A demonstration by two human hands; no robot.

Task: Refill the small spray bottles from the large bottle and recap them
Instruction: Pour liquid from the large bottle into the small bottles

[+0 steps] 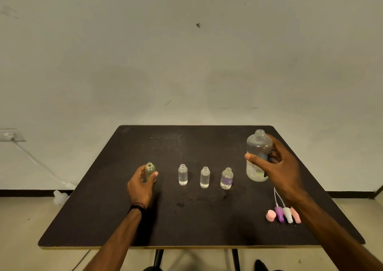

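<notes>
Several small uncapped spray bottles stand in a row on the dark table (186,225). My left hand (142,184) wraps around the leftmost small bottle (150,170), which stands upright. To its right stand two clear small bottles (182,175) (205,177) and a purple-labelled small bottle (227,178). My right hand (277,169) grips the large clear bottle (258,152), uncapped and upright at the right of the row, its base near the table. Several spray caps (284,214), pink, purple and white, lie near the front right.
A pale wall rises behind the table. A white cable (37,162) runs from a wall socket at the left down to the floor. The table's front edge is close to me, with its legs below.
</notes>
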